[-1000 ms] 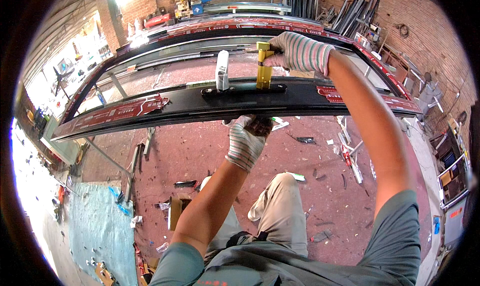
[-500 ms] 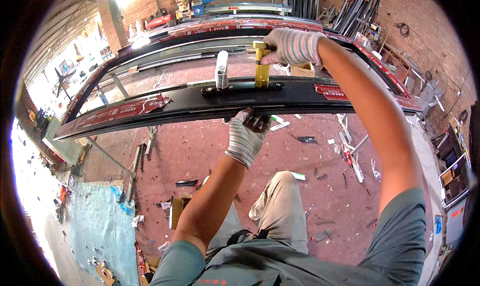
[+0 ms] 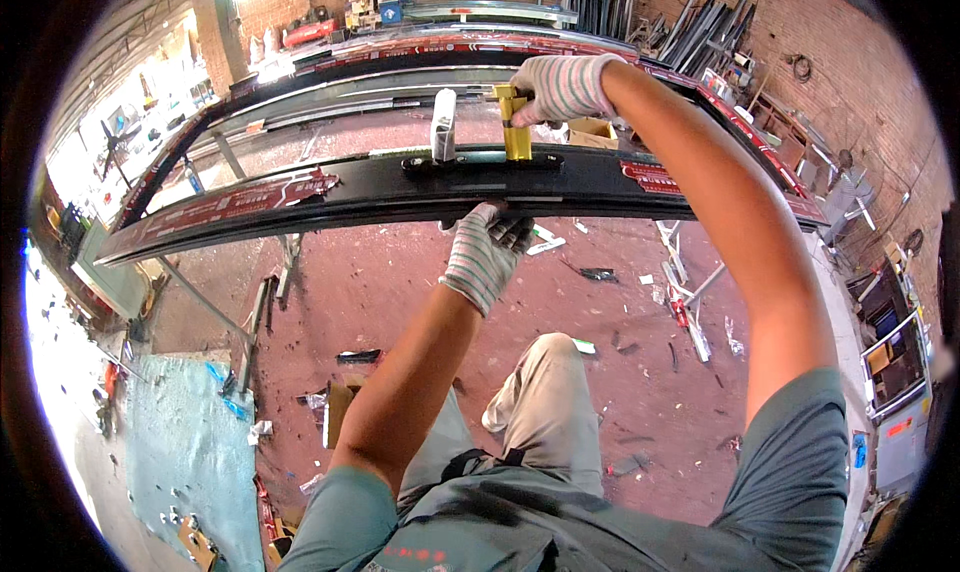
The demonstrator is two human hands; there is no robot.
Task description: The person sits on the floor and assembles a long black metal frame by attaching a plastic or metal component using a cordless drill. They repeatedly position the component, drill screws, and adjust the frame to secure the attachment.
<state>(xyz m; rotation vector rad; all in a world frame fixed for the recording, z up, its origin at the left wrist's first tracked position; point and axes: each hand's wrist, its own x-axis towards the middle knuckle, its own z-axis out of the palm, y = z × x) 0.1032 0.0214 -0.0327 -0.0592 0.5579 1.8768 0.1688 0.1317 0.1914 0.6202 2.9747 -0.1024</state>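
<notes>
My right hand (image 3: 565,87), in a striped knit glove, is closed round the upper part of a gold-coloured handle (image 3: 517,144). The handle stands upright on a dark oblong base plate (image 3: 475,164) on the near bar of a black metal frame (image 3: 420,192). To its left a second handle (image 3: 444,124), in white wrapping, rises from the same plate. Below, my gloved left hand (image 3: 485,257) grips the bar's near edge with curled fingers. Their tips are partly hidden under the edge, so anything else within them does not show.
Red printed film (image 3: 240,210) partly covers the frame, which rests on metal stands (image 3: 690,302). An open cardboard box (image 3: 592,134) lies beyond the near bar. Scraps litter the red floor (image 3: 560,292), and a pale blue sheet (image 3: 190,442) lies at lower left. Long dark profiles (image 3: 705,32) lean at the back wall.
My right hand has shifted slightly left, and the gold handle seems turned a little with it. My left hand stays at the bar's near edge. The whole view has shifted slightly.
</notes>
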